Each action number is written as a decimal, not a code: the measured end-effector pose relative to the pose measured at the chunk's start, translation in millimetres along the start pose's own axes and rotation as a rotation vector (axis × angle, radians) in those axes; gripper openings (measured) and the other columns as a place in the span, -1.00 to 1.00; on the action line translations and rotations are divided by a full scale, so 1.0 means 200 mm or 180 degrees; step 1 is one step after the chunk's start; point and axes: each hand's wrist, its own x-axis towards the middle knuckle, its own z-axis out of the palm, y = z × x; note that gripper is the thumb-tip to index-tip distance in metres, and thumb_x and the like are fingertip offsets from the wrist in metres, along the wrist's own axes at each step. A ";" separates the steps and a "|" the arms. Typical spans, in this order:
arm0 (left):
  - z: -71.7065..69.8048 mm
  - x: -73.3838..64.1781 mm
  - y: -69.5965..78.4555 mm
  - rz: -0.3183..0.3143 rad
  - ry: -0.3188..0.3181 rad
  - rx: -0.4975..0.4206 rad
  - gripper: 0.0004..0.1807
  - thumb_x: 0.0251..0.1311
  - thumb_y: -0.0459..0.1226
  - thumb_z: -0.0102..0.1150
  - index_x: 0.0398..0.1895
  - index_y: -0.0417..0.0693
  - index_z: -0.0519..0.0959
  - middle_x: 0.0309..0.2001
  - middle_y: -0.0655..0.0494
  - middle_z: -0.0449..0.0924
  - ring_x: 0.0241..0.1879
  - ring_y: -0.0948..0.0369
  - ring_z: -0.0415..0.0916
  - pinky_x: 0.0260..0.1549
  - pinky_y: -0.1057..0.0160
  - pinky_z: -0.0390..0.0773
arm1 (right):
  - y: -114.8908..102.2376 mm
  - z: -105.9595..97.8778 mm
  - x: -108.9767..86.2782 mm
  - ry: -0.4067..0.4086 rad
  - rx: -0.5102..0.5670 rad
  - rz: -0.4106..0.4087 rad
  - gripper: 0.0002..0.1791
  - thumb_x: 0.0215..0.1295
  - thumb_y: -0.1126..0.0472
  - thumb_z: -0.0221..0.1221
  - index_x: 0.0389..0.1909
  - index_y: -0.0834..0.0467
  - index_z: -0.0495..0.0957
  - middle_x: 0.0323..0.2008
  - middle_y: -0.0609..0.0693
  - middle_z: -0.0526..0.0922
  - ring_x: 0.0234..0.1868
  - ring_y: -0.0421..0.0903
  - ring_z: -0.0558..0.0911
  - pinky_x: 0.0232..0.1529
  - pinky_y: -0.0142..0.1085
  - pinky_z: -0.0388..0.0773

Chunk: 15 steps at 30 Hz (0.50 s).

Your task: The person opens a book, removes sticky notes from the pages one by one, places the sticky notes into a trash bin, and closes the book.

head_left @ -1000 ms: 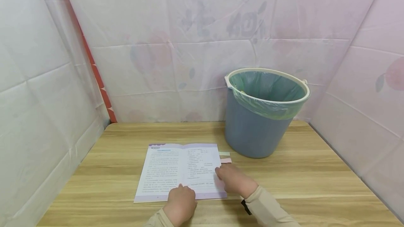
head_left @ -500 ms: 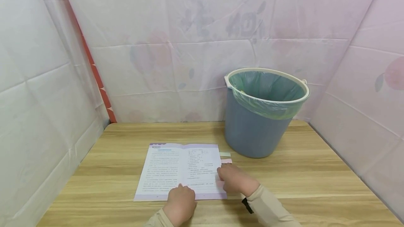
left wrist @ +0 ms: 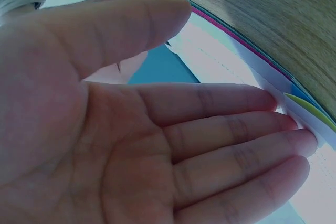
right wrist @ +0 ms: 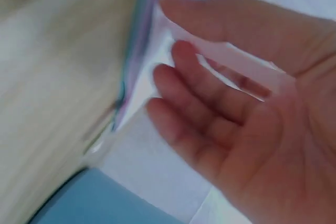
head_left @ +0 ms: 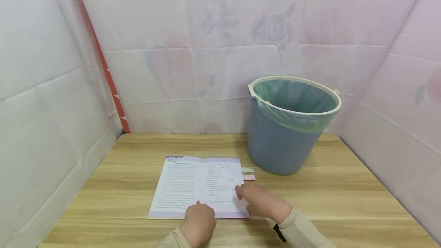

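Book [head_left: 198, 187]: right hand [head_left: 264, 201] (bent, grip unclear) now slightly farther from the pink tab [head_left: 249, 177]; left hand [head_left: 198, 221] straight-fingered at its near edge; table [head_left: 100, 206] stretches leftward.

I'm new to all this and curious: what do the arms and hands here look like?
They belong to a person. The left hand and right hand wear no gloves. The left sleeve and right sleeve are plain beige, ending near the wrists. A small black piece, perhaps a strap, shows beside the right sleeve's end.
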 end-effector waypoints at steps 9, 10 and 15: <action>0.01 0.00 0.00 -0.0013 0.0125 0.0015 -0.59 0.07 0.01 0.30 -0.44 -0.22 0.66 -0.34 -0.10 0.66 -0.27 0.02 0.63 -0.44 0.09 0.63 | 0.03 0.07 -0.03 0.0864 -0.1111 -0.0686 -0.72 -0.16 0.37 0.38 -0.63 0.08 0.43 -0.60 -0.14 0.37 -0.54 -0.21 0.32 -0.43 -0.38 0.36; 0.01 0.00 0.00 -0.0017 0.0132 0.0009 -0.59 0.07 0.01 0.30 -0.44 -0.22 0.66 -0.34 -0.10 0.66 -0.28 0.02 0.63 -0.44 0.09 0.63 | 0.04 0.07 -0.04 0.0916 -0.1179 -0.0722 -0.74 -0.13 0.36 0.38 -0.62 0.09 0.44 -0.59 -0.13 0.39 -0.53 -0.20 0.34 -0.42 -0.37 0.39; 0.01 0.00 0.00 -0.0017 0.0113 0.0006 -0.60 0.09 0.00 0.29 -0.42 -0.22 0.67 -0.33 -0.07 0.66 -0.24 0.02 0.63 -0.41 0.09 0.63 | 0.06 0.09 -0.06 0.1095 -0.1106 -0.0699 -0.77 -0.04 0.36 0.36 -0.60 0.10 0.47 -0.54 -0.11 0.38 -0.46 -0.18 0.39 -0.37 -0.34 0.48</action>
